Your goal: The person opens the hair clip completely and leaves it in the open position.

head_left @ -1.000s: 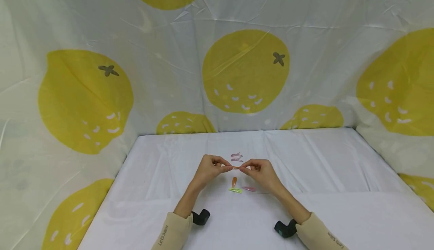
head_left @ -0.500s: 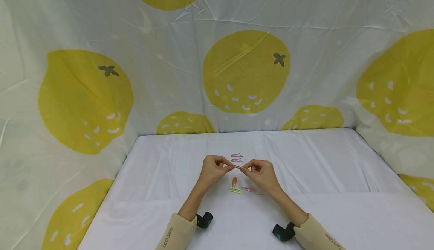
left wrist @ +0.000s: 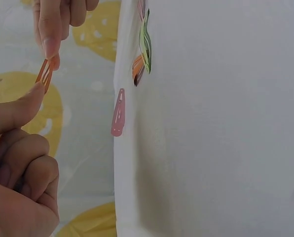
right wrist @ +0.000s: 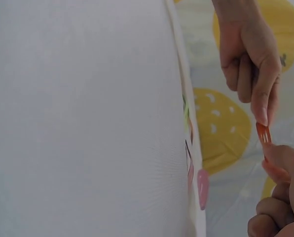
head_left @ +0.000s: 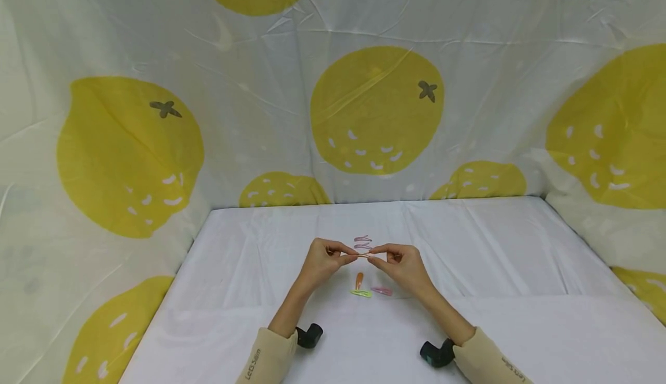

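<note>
Between both hands, above the table, an orange snap hair clip [head_left: 363, 255] is stretched sideways. My left hand [head_left: 322, 260] pinches one end with thumb and forefinger, and my right hand [head_left: 400, 264] pinches the other. Up close in the left wrist view, the held clip [left wrist: 45, 74] shows slots between its metal strips. Below the hands lie another orange hair clip [head_left: 359, 280], a green one [head_left: 361, 294] and a pink one [head_left: 382, 291]. Farther back are two pink clips [head_left: 363, 238] with their prongs apart, one behind the other. Fingertips cover the ends of the held clip.
A white cloth covers the table [head_left: 234, 280]. Behind and beside it hangs a pale curtain [head_left: 260, 112] printed with large yellow lemons. Black wrist cameras [head_left: 310, 336] stick out from both beige sleeves [head_left: 267, 355].
Both hands keep their pinch on the orange hair clip. The left wrist rose and tilted slightly, then came back, and the held clip changed its angle a little. The lying clips stayed put.
</note>
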The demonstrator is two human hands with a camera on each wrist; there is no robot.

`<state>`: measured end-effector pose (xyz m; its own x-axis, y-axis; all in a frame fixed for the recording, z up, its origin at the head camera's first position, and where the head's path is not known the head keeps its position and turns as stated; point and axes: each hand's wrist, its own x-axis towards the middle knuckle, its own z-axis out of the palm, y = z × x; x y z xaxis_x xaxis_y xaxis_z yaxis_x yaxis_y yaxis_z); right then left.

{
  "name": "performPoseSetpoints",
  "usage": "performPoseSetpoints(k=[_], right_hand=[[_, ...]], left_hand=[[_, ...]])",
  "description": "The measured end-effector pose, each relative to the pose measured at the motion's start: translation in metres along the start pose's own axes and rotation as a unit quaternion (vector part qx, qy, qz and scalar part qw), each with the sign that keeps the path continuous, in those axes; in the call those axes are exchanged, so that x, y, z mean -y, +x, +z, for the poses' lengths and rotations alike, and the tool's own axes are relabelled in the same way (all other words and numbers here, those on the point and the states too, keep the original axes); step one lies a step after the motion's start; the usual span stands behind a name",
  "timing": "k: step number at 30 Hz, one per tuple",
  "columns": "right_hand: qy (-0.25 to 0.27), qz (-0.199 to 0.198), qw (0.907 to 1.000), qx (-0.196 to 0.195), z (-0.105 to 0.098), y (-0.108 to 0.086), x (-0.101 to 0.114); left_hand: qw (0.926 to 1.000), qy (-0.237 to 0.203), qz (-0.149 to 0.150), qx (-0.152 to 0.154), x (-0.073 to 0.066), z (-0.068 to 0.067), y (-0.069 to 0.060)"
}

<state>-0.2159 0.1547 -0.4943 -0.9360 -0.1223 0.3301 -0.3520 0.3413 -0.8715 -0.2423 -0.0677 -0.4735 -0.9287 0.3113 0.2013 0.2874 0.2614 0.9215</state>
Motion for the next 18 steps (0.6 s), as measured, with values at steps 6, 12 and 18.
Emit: performPoseSetpoints(k=[6, 12, 18], right_hand=[[-0.006, -0.016, 0.9997, -0.018, -0.0005, 0.0000, -0.0008], [-0.012, -0.011, 0.9992, -0.035, -0.0012, -0.0010, -0.0026], [-0.013, 0.002, 0.9999, -0.011, -0.0014, -0.0008, -0.0032]], left_hand=[[1.0000, -0.004, 0.002, 0.003, 0.0023, 0.0011, 0.0006], [1.0000, 0.002, 0.003, 0.006, 0.0036, 0.0029, 0.0008], [0.9999, 0.010, -0.009, 0.001, 0.0048, 0.0043, 0.0017]])
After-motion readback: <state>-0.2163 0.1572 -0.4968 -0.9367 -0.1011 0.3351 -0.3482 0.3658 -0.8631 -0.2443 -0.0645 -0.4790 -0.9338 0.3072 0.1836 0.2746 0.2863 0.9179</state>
